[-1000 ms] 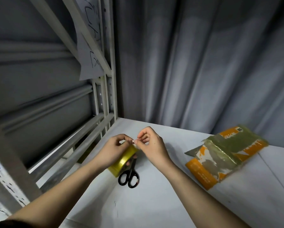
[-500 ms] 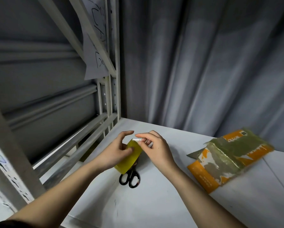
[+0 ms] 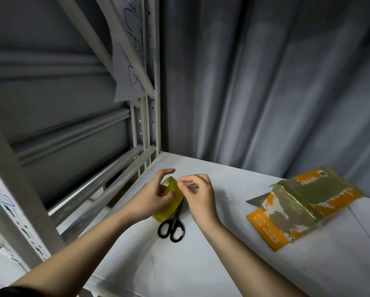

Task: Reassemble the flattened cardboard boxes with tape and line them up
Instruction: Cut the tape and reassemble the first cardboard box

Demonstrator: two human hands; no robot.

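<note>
Two hands busy: our left hand (image 3: 147, 198) grips the tape roll (image 3: 169, 198) above the scissors (image 3: 171, 229), right hand (image 3: 198, 194) pinches at its edge; flattened box (image 3: 304, 202) lies far right, and a slipped tape end may restick.

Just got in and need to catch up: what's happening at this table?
A person holds a yellow tape roll in the left hand, while the right hand picks at its edge, apparently hunting for the tape's end. Black scissors lie on the white table just below. A flattened orange cardboard box lies untouched to the right.
</note>
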